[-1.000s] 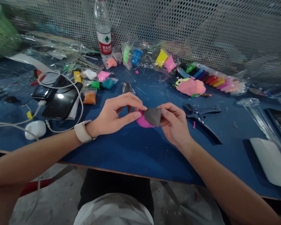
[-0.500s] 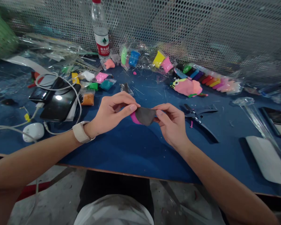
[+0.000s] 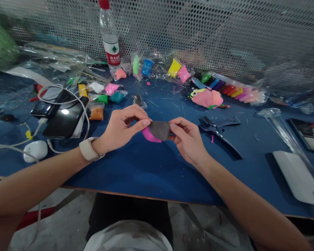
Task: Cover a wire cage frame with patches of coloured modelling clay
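Observation:
Both hands meet above the middle of the blue table [image 3: 136, 170]. My left hand [image 3: 122, 127], with a pale watch on its wrist, pinches the left side of a clay piece [image 3: 157, 130]. That piece is a flat grey sheet laid over a magenta lump. My right hand [image 3: 187, 139] pinches the grey sheet's right edge between thumb and fingers. The piece is held a little above the table, not resting on it.
Black scissors [image 3: 219, 130] lie just right of my hands. A pink clay fish figure [image 3: 206, 97] and several coloured clay packets [image 3: 178, 69] sit behind, with a water bottle [image 3: 110, 42]. Phones with cables [image 3: 60, 111] lie left, a white card [image 3: 298, 177] right.
The grey sheet has been pressed and reshaped over the magenta lump, now looking more rounded. Both hands stay on the piece, shifted slightly left and farther from me in the view.

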Demonstrator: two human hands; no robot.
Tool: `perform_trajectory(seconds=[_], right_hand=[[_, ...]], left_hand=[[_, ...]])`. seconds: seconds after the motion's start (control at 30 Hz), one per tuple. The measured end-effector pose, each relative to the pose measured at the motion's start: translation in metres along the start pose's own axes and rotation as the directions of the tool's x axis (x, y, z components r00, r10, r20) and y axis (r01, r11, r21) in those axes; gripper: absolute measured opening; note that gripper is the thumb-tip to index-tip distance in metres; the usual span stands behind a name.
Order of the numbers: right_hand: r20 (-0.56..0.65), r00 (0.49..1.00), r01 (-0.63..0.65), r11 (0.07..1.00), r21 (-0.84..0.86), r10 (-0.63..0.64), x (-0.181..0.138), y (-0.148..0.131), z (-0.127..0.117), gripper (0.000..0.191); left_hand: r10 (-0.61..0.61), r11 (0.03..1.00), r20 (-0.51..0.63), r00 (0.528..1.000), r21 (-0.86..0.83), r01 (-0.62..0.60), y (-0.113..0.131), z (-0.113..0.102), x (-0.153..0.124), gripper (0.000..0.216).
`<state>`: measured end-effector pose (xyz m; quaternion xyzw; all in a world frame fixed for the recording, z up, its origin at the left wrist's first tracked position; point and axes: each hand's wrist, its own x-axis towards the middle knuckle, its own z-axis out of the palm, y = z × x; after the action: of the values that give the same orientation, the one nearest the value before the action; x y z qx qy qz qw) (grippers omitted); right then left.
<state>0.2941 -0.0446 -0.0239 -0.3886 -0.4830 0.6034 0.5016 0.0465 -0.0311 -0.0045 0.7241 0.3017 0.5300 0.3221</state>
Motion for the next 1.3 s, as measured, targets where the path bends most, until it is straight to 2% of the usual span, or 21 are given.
perform_trajectory(seconds=[0.13,0.3,0.43,0.57,0.67,0.73,0.83,0.97,1.1,1.3], right_hand=[[-0.005,0.999,0.033,0.997,-0.075,-0.034,0.001,0.000,0.001,0.029],[-0.012,0.999,0.043,0.993,-0.113,-0.045,0.001,-0.002,0.002,0.027],[-0.010,0.999,0.040,0.992,-0.116,-0.041,0.001,-0.004,0.001,0.027],[0.016,0.997,0.079,0.982,-0.171,-0.078,0.000,-0.009,0.002,0.029],[0.029,0.994,0.112,0.970,-0.215,-0.109,-0.002,-0.011,0.004,0.028],[0.018,0.993,0.121,0.968,-0.220,-0.120,-0.003,-0.011,0.006,0.027],[-0.008,0.994,0.106,0.970,-0.221,-0.111,-0.004,-0.010,0.006,0.030],[0.022,0.995,0.099,0.962,-0.256,-0.096,-0.005,-0.012,0.004,0.041],[0.075,0.987,0.155,0.946,-0.285,-0.140,-0.006,-0.014,0.002,0.051],[0.044,0.982,0.188,0.941,-0.281,-0.183,-0.006,-0.009,0.006,0.058]], left_hand=[[-0.046,0.999,0.058,0.997,-0.010,0.047,0.001,-0.002,0.001,0.034],[-0.212,0.975,0.131,0.968,-0.043,0.219,0.001,-0.003,0.003,0.041],[-0.265,0.955,0.177,0.948,-0.085,0.283,0.001,-0.005,0.004,0.042],[-0.268,0.955,0.292,0.918,-0.045,0.294,0.005,-0.004,0.003,0.040],[-0.252,0.965,0.375,0.892,0.030,0.260,0.010,0.002,-0.002,0.047],[-0.246,0.969,0.353,0.903,0.093,0.227,0.012,0.007,-0.006,0.054],[-0.266,0.961,0.283,0.921,0.156,0.230,0.011,0.012,-0.009,0.049],[-0.334,0.941,0.282,0.899,0.048,0.335,0.006,0.011,-0.006,0.049],[-0.387,0.901,0.316,0.866,-0.072,0.429,0.002,0.010,-0.005,0.052],[-0.450,0.727,0.425,0.786,-0.338,0.598,-0.003,0.017,-0.014,0.056]])
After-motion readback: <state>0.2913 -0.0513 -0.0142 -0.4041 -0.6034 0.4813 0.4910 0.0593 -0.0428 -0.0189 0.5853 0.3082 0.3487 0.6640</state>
